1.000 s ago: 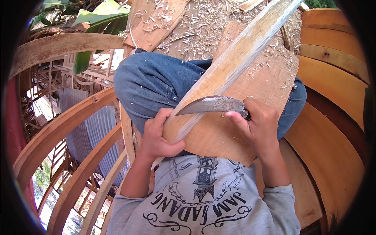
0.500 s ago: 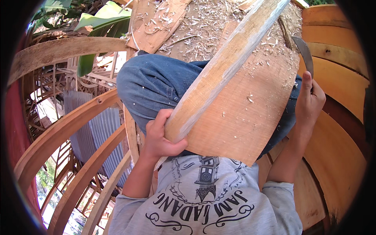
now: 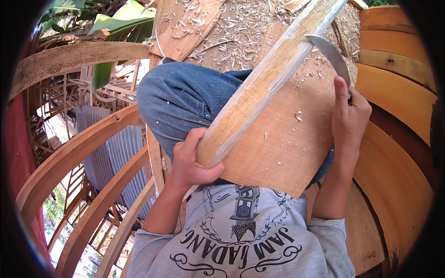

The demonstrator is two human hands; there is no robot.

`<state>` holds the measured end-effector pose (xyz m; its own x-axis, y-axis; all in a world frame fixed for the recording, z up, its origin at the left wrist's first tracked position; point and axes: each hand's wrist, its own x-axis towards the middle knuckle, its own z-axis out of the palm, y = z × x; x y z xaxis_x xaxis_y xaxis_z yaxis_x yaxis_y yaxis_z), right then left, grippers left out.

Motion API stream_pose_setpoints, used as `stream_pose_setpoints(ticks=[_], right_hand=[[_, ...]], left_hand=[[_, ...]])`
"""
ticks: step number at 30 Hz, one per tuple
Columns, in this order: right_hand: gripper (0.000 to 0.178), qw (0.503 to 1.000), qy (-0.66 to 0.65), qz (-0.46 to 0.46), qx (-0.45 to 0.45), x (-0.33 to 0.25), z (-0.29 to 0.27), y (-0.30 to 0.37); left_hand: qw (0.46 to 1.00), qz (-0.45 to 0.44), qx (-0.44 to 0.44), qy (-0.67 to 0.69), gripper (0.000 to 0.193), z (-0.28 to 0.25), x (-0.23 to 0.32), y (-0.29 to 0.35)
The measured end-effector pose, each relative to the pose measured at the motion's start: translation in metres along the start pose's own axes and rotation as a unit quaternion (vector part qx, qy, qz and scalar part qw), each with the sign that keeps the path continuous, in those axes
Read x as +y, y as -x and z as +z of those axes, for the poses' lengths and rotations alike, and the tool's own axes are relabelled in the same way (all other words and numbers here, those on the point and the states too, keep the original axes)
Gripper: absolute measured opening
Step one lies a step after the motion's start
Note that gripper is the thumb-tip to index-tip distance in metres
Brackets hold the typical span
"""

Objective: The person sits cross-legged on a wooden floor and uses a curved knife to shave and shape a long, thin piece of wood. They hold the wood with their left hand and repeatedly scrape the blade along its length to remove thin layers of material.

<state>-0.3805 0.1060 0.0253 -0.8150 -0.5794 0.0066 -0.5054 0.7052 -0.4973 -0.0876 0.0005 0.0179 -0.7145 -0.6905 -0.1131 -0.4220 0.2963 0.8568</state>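
Observation:
My left hand (image 3: 192, 160) grips the near end of a long wooden plank (image 3: 252, 99), fingers wrapped round its edges. The plank slants up and away to the right, its face pale brown with whitish, weathered edges. My right hand (image 3: 350, 109) is closed round the handle of a curved knife (image 3: 331, 53), mostly hidden in the fist. The hooked blade points up and left, its tip at the right part of the plank's face; whether it touches cannot be told. Under the plank, a flat wooden board (image 3: 278, 143) lies across my lap.
Curled wood shavings (image 3: 250, 32) cover the boards beyond my knees. Curved wooden ribs (image 3: 83, 167) stand at my left, with corrugated metal sheets (image 3: 123, 153) behind them. Curved orange planks (image 3: 394, 92) form a wall at my right. A banana leaf (image 3: 125, 23) hangs at upper left.
My right hand has moved left with the knife, bringing the blade from beyond the plank's right side to its face. My left hand keeps its hold on the plank, nearly still.

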Motion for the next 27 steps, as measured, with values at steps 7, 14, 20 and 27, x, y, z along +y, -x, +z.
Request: stream_pose_setpoints(ticks=[7,14,20,27], right_hand=[[0.062,0.997,-0.058,0.060,-0.003,0.027,-0.026,-0.006],[0.057,0.981,-0.185,0.041,-0.051,0.006,-0.005,0.018],[0.057,0.979,-0.187,0.041,-0.074,0.008,-0.002,0.014],[0.055,0.977,-0.182,0.040,-0.100,0.006,-0.005,0.015]], left_hand=[[1.000,-0.014,-0.005,0.011,0.050,0.001,0.002,0.000],[1.000,-0.016,-0.006,0.002,0.048,0.000,0.006,-0.001],[1.000,-0.024,-0.003,-0.010,0.048,0.001,0.010,-0.001],[0.999,-0.034,0.001,-0.013,0.045,0.002,0.017,0.000]])
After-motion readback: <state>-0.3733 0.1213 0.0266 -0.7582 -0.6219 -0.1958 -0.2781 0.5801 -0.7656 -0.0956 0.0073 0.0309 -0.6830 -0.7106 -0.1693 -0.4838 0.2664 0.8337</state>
